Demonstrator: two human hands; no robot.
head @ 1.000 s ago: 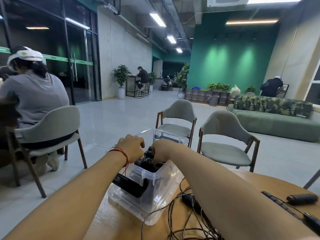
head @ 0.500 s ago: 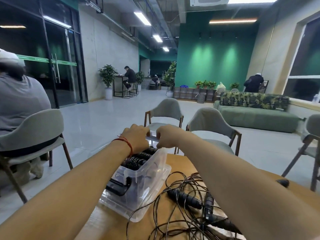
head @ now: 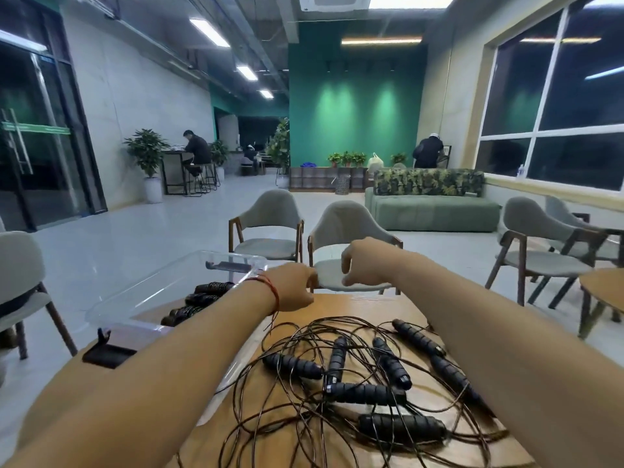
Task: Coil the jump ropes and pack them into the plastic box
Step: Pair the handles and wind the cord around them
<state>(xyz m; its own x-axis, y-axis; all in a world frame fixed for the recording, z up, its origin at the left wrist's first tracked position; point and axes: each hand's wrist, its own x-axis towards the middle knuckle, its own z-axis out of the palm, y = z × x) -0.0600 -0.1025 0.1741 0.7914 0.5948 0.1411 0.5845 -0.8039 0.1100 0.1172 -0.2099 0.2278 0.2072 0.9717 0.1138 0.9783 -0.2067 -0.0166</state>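
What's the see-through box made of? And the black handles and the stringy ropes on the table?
The box looks like clear, glossy plastic: you can see through its walls. The handles look like matte black foam or rubber with ridges; I can't tell which. The cords look like thin, shiny coated wire, since they hold springy loops.

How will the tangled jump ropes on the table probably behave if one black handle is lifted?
The thin cords look floppy and lie crossed over each other, so lifting one handle would likely drag neighbours along. The ribbed, round handles might roll on the wooden table if nudged.
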